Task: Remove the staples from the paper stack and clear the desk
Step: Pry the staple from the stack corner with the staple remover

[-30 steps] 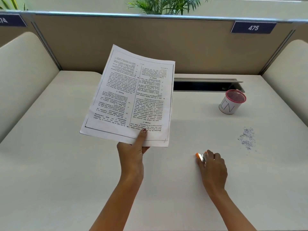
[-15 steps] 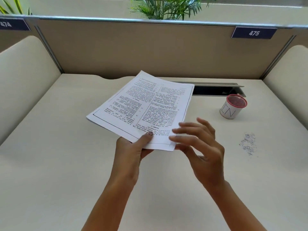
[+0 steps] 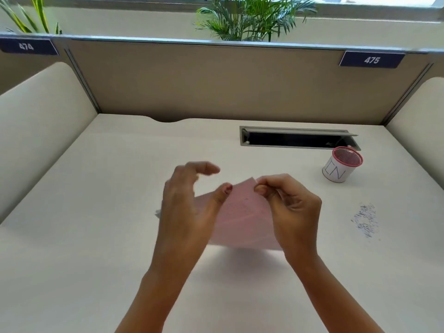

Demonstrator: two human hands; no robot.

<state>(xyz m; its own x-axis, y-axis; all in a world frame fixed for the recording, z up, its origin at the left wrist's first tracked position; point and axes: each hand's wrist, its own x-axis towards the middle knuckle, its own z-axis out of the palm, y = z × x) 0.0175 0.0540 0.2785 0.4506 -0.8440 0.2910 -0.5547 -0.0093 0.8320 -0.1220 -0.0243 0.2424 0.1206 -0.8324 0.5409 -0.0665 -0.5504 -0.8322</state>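
Paper stack (image 3: 242, 217) was held up over the desk (image 3: 96, 236): right hand (image 3: 293, 207) pinched its top corner, left hand (image 3: 185, 207) had its thumb on the sheet, fingers blurred, grip unclear. A loose staples pile (image 3: 366, 221) lay near the cup (image 3: 341, 164), so pulling looked largely done. Clearing was not yet done.

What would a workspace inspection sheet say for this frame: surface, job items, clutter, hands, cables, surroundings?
Surface: pale desk, with an open slot at the back.
Job's things: paper stack held above the desk, blurred; staples in a loose pile on the right.
Clutter: cup marked IN, with a pink rim, beside the slot.
Hands: left hand holds the stack, thumb on its face; right hand pinches its top corner.
Cables: nothing seen.
Surroundings: partition with number plates 474 and 475; plants behind it.
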